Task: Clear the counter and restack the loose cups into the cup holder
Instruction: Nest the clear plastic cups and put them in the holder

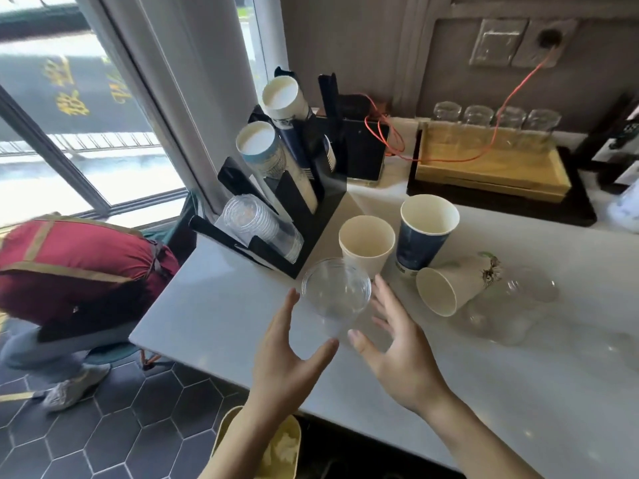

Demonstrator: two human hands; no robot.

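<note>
A clear plastic cup (pixel 334 294) stands between my hands on the white counter (pixel 221 305). My left hand (pixel 288 357) and my right hand (pixel 397 347) flank it with fingers spread, thumbs close to its base; no grip shows. Behind it stand a white paper cup (pixel 366 242) and a dark blue paper cup (pixel 423 236). To the right, another white paper cup (pixel 449 288) lies on its side beside several clear plastic cups (pixel 508 305). The black cup holder (pixel 311 216) at the counter's back left holds tilted stacks of white cups (pixel 281 96), pale blue cups (pixel 257 143) and clear cups (pixel 252 221).
A wooden tray (pixel 491 167) with glass jars (pixel 496 119) sits at the back right, an orange cable (pixel 498 126) draped over it. A black box (pixel 363 150) stands behind the holder. Left of the counter edge a person with a red backpack (pixel 76 267) bends down. A yellow bin (pixel 276 447) sits below me.
</note>
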